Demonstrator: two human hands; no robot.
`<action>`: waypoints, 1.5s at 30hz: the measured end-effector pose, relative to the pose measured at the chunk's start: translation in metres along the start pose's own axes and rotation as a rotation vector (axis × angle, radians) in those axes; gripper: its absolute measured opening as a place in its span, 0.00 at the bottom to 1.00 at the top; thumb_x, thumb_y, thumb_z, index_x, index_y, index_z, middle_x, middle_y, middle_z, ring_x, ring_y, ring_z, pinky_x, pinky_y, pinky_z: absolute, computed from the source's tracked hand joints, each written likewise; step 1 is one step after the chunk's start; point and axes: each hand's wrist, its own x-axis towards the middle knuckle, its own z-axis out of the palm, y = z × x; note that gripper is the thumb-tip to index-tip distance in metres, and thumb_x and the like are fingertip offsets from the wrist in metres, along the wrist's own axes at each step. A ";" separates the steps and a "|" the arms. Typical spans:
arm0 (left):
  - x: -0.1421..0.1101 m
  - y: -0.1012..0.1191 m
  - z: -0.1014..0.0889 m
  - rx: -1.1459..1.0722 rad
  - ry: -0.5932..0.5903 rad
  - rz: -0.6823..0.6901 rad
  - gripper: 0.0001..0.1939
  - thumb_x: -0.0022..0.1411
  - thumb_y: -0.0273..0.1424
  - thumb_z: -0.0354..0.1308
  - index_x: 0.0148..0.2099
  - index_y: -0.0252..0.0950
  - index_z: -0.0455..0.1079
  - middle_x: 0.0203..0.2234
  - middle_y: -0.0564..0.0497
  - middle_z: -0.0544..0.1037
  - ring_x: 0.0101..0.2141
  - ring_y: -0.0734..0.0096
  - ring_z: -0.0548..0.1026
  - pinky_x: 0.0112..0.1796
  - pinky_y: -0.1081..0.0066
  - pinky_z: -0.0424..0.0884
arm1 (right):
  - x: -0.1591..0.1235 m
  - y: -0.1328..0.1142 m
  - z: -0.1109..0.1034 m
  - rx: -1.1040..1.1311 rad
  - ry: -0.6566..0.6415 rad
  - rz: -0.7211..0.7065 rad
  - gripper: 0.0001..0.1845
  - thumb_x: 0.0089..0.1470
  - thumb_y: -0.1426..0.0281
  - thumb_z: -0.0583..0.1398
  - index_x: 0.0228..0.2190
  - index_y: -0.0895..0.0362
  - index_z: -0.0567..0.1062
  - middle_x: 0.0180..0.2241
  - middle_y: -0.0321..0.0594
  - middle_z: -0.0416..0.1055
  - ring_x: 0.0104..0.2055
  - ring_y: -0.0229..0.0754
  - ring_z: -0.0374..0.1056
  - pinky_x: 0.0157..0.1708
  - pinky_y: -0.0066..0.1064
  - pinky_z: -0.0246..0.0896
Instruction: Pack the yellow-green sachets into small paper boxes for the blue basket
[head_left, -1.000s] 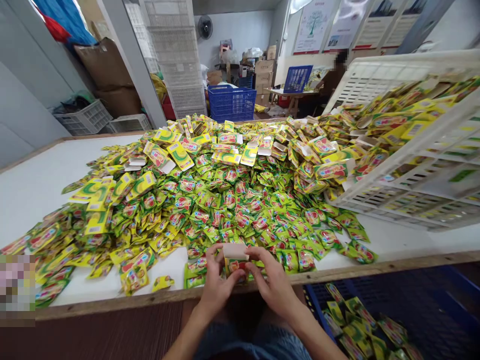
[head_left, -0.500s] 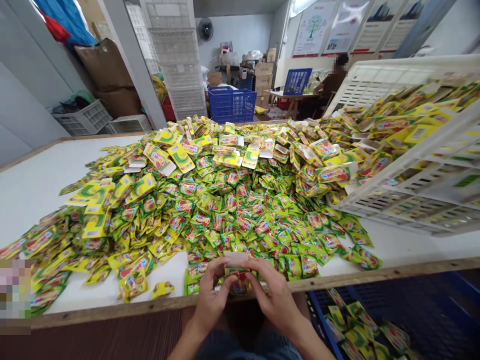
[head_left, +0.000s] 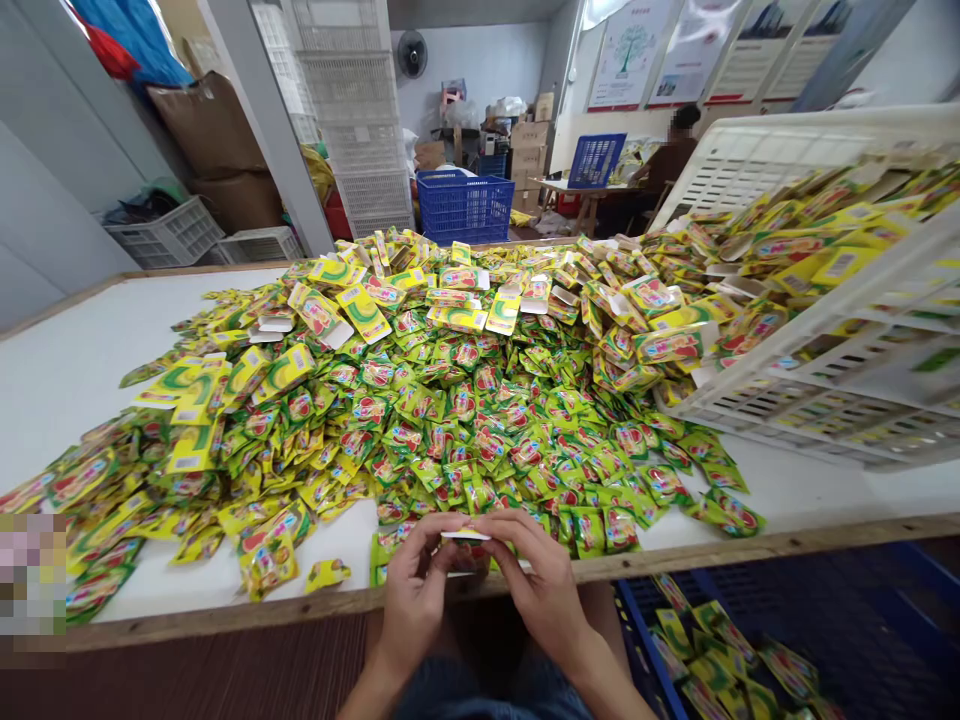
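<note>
Carton (head_left: 466, 535): fingers of my left hand (head_left: 415, 590) and right hand (head_left: 541, 590) both clamped on it
Sachets (head_left: 487, 440): heaped just beyond the carton
Lettering (head_left: 405, 441): kinda too tiny for me

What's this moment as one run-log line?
left hand: gripping carton | right hand: gripping same carton | sachets: heaped on table beyond hands | blue crate: lower right

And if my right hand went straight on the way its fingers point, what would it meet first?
Your right hand would first meet the small box held in both hands; beyond it, probably your left hand, though depth is hard to judge.
</note>
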 end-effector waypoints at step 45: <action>-0.013 -0.012 0.001 0.126 -0.007 0.278 0.15 0.59 0.20 0.56 0.45 0.44 0.73 0.39 0.50 0.76 0.42 0.65 0.75 0.42 0.69 0.71 | -0.024 0.003 0.012 -0.050 0.111 -0.033 0.12 0.57 0.77 0.54 0.40 0.51 0.71 0.38 0.39 0.73 0.43 0.39 0.70 0.41 0.28 0.67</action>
